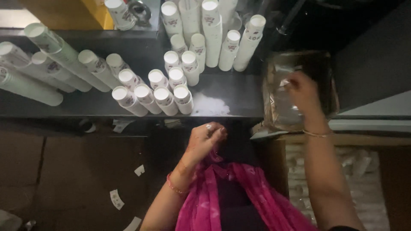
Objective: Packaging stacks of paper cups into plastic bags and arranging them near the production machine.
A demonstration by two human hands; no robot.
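My right hand (302, 92) reaches into a cardboard box lined with clear plastic (329, 81) at the right and pinches the plastic liner (284, 100). My left hand (206, 137) hangs below the edge of the dark table (239, 96), fingers curled together, with a ring on it and nothing visible in its grip. It is just above a pink scarf (239, 188). Several stacks of white paper cups (152, 94) stand upside down on the table, up and to the left of my left hand.
Taller cup stacks (212, 32) stand at the back, and long stacks (64, 51) lie tilted at the left. A white patch (209, 105) marks the table near its front edge. Paper scraps (116, 199) lie on the brown floor. Another box with plastic wrap (342, 171) sits at the lower right.
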